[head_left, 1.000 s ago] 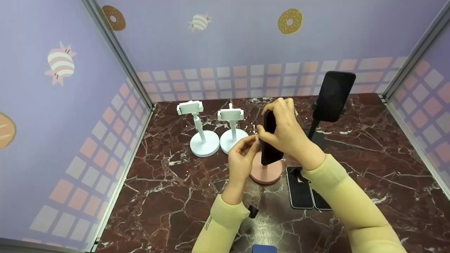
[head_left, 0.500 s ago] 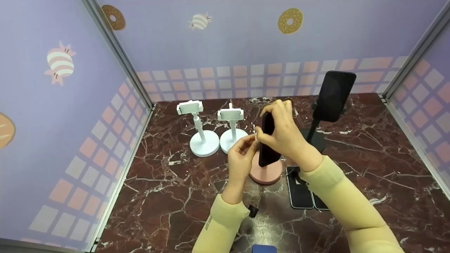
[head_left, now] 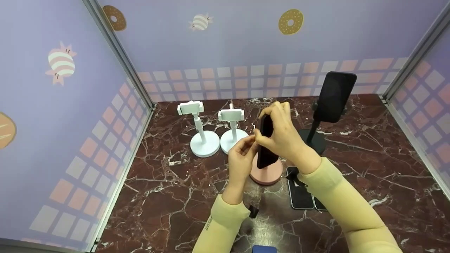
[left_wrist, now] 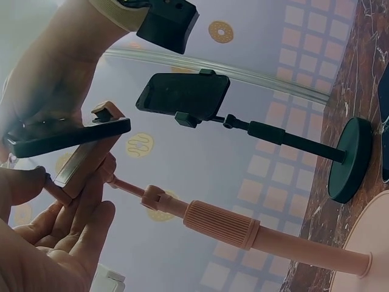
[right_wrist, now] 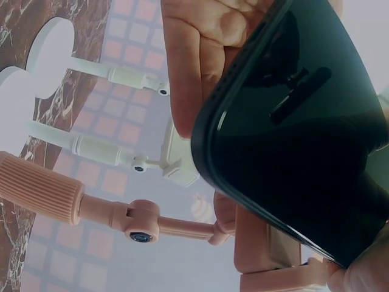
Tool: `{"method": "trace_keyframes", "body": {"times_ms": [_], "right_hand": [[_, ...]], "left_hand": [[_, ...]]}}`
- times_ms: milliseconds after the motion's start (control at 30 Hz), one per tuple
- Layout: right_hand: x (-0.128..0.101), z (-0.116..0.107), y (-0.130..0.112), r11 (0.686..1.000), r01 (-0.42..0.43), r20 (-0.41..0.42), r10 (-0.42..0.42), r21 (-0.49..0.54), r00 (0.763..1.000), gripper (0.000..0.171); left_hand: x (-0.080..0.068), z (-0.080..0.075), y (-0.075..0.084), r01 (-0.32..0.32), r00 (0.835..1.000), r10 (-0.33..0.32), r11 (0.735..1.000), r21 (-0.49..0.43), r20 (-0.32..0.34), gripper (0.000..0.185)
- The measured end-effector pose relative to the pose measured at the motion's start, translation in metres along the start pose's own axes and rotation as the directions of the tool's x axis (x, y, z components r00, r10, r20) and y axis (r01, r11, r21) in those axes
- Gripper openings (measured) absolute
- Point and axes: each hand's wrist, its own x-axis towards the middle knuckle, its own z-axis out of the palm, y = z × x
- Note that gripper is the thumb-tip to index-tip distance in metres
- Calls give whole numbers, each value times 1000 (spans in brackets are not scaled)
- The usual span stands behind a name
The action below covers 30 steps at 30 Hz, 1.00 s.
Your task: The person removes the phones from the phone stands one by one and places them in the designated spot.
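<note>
Head view: phone (head_left: 268, 155) has shifted slightly L and down vs. the prior frames. It is carried near upright by the R hand (head_left: 283, 133), which grips its upper part, above the base of the pink stand (head_left: 269, 176). L hand (head_left: 240, 161) pos. is approx. unchanged, just beside the phone's L side. Also on the bench (head_left: 165, 200): 2 white stands (head_left: 204, 144) (head_left: 229, 141) to the L; 1 black stand (head_left: 315, 137) w/ a 2nd phone (head_left: 335, 96) to the R. L wrist view: L hand pinches the lower end of the pink clamp (left_wrist: 90, 163) betw. thumb and fingers; phone lies across the clamp, approx. betw. its two ends. R wrist view: phone covers most of the R side, its edge overlapping the clamp; contact n/c (cannot confirm). Assessment: the shift probably brings phone closer to the clamp, so alignment appears to be in progress. Seating n/c; neither hand has released, so phone should be treated as hand-supported.
</note>
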Motion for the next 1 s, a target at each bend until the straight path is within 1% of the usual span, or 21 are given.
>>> {"method": "trace_keyframes", "body": {"times_ms": [267, 467, 733, 1000], "right_hand": [[-1, -2, -3, 1000, 17, -15, -17, 2, 1000, 35], [-2, -5, -4, 1000, 22, -14, -22, -1, 1000, 35], [-7, -12, -4, 1000, -13, -17, 12, -18, 1000, 33], [-13, -21, -4, 997, -58, -33, 56, -42, 998, 32]], "left_hand": [[0, 0, 0, 4, 1000, -4, 1000, 9, -4, 22], [1, 0, 0, 5, 1000, -5, 1000, -11, 9, 22], [2, -1, -1, -10, 1000, 10, 1000, 2, 8, 23], [1, -1, -1, 22, 1000, -22, 1000, 13, -1, 23]]}}
